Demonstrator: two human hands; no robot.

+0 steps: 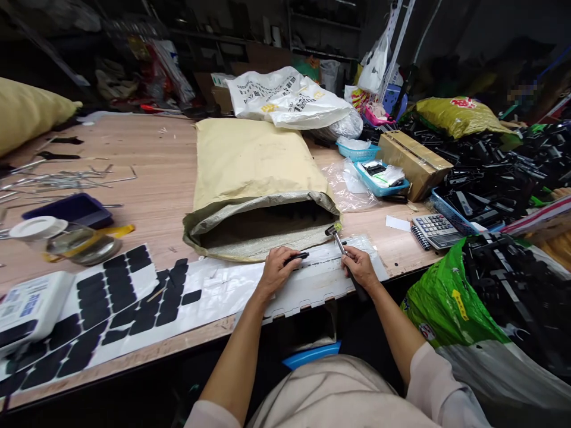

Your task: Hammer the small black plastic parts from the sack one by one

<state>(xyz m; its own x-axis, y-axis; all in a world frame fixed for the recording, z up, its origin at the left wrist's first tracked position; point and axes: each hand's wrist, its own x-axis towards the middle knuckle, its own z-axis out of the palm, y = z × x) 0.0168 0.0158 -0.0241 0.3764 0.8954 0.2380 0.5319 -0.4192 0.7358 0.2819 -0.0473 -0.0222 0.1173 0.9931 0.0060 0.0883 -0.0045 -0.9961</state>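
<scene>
Near the table's front edge my left hand (277, 271) is closed on a small black part (300, 257), whose exact kind I cannot make out. My right hand (360, 267) grips a hammer (339, 241), its metal head pointing away from me and its dark handle end showing below the hand. Both hands are over a whitish board (307, 291) with dark marks along it. Just beyond them a large yellowish sack (254, 154) lies on its side, its mouth open toward me and its inside dark.
To the left, sheets with black rounded pads (169, 303) lie beside a glass jar (82, 244), a navy tray (66, 211) and metal rods (75, 181). A calculator (435, 230) sits at the right, near a cardboard box (413, 163) and a green bag (446, 297) of black parts.
</scene>
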